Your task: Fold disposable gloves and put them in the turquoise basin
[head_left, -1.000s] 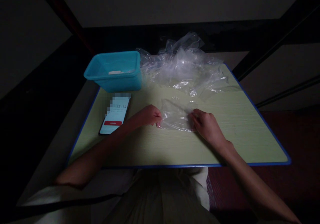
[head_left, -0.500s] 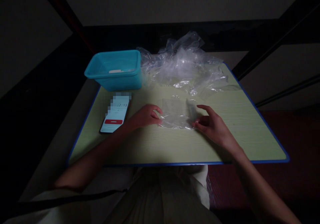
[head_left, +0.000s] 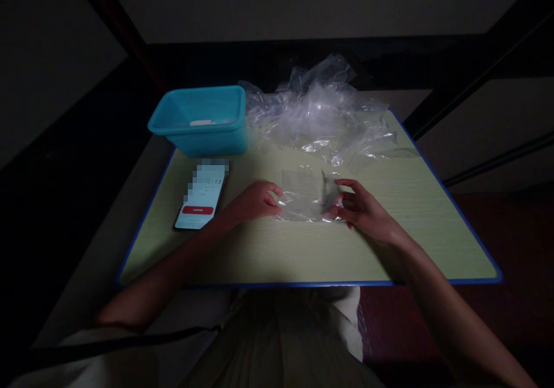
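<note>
At far left on the table (head_left: 259,255), a blue tub (head_left: 210,141) with something white (head_left: 201,122) inside, too dim to name. Just in front of it, a phone (head_left: 199,194), screen lit, partly hidden by the left forearm (head_left: 190,256). Next, the left hand (head_left: 260,199): half open, thumb and forefinger parted, tips at the left edge of a clear bag (head_left: 302,189), apparently just touching, no closed pinch to be seen. Between both hands, the bag, lying mostly flat, creased along its near part, with a flap (head_left: 329,185) seemingly raised at the right edge. Behind, near the far edge of the table, a loose pile (head_left: 320,111) of clear plastic. Then the right hand (head_left: 361,208): curved around the flap, forefinger well apart from thumb, touching plastic; grip or mere touch, impossible to tell. By the look of it, step in hand: turning the bag's right side inward while steadying the left. Next move: calls for a steady left touch and light pressure on the flap, without dragging the bag.
</note>
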`<action>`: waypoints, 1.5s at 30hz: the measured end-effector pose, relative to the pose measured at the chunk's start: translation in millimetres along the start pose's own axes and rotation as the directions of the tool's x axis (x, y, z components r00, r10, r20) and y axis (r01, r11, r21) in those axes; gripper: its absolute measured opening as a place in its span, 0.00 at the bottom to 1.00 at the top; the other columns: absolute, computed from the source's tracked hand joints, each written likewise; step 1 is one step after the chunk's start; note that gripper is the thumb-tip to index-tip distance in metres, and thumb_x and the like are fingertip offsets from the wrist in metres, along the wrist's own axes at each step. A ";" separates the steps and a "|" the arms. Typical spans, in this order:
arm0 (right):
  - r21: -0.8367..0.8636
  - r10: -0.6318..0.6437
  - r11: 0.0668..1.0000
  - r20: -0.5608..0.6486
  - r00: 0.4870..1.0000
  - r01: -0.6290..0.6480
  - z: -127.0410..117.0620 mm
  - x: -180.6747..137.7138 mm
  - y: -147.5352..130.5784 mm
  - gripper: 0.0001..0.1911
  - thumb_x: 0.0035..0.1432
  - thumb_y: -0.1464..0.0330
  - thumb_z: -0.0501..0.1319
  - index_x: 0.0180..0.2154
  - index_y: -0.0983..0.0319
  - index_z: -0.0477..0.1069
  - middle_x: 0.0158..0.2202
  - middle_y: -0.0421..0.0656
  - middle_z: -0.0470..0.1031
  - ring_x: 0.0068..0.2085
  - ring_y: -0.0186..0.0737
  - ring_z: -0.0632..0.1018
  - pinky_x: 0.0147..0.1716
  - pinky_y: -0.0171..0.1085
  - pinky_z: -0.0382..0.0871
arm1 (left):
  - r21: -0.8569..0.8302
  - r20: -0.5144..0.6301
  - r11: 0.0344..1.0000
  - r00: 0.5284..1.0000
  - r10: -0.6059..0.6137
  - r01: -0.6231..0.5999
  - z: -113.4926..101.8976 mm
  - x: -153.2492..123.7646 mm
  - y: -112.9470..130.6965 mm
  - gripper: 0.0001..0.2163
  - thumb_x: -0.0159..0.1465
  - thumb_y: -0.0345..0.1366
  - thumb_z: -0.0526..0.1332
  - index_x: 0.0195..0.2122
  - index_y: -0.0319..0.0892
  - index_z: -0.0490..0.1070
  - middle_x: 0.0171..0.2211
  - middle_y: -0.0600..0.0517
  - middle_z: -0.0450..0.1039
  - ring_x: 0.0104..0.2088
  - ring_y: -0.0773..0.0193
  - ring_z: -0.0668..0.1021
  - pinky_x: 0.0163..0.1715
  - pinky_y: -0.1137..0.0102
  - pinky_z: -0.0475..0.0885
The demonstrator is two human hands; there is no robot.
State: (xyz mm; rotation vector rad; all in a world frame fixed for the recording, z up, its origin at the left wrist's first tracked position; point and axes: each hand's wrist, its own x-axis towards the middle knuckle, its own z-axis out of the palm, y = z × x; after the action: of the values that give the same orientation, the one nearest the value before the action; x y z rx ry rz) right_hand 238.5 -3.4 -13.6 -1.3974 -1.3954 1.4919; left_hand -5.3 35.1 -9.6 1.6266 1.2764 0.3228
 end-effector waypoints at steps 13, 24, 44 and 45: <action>0.028 -0.039 0.999 0.163 0.986 0.035 -0.3 3.4 6.3 0.19 0.54 0.66 0.57 0.44 0.55 0.49 0.32 0.36 0.59 0.30 0.38 0.78 0.09 0.25 0.54 | 0.002 0.010 1.000 1.000 0.015 -0.015 -0.3 1.3 -1.5 0.12 0.45 0.28 0.63 0.33 0.39 0.69 0.18 0.56 0.73 0.21 0.66 0.74 0.18 0.77 0.62; 0.051 -0.032 0.998 0.240 0.970 0.020 -5.7 4.8 6.4 0.19 0.53 0.70 0.57 0.43 0.54 0.49 0.34 0.37 0.63 0.34 0.40 0.78 0.14 0.27 0.67 | 0.053 -0.001 0.999 1.000 0.011 -0.011 -0.7 2.2 -0.6 0.13 0.45 0.28 0.63 0.34 0.37 0.69 0.18 0.57 0.72 0.21 0.66 0.75 0.18 0.77 0.63; -0.015 -0.066 0.998 -0.127 0.990 0.064 -2.6 -14.1 9.4 0.30 0.44 0.62 0.66 0.45 0.55 0.50 0.32 0.38 0.67 0.27 0.35 0.72 0.17 0.31 0.65 | -0.007 -0.005 1.000 1.000 -0.027 0.026 -1.1 -2.4 -0.5 0.14 0.47 0.30 0.63 0.37 0.36 0.67 0.20 0.55 0.74 0.19 0.68 0.73 0.18 0.76 0.64; -0.034 -0.079 0.997 -0.144 0.986 0.075 -2.4 -14.8 10.4 0.31 0.44 0.62 0.66 0.46 0.56 0.51 0.31 0.38 0.67 0.26 0.35 0.72 0.18 0.32 0.65 | -0.020 -0.012 0.999 1.000 -0.028 0.028 -0.7 -3.5 -0.3 0.15 0.48 0.29 0.63 0.38 0.36 0.67 0.20 0.55 0.74 0.19 0.68 0.73 0.18 0.76 0.64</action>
State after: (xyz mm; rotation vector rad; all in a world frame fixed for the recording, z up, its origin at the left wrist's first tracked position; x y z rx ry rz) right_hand 246.0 -18.9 -19.4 -1.4227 -1.3686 1.2994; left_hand -7.3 32.5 -8.3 1.5904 1.2999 0.3275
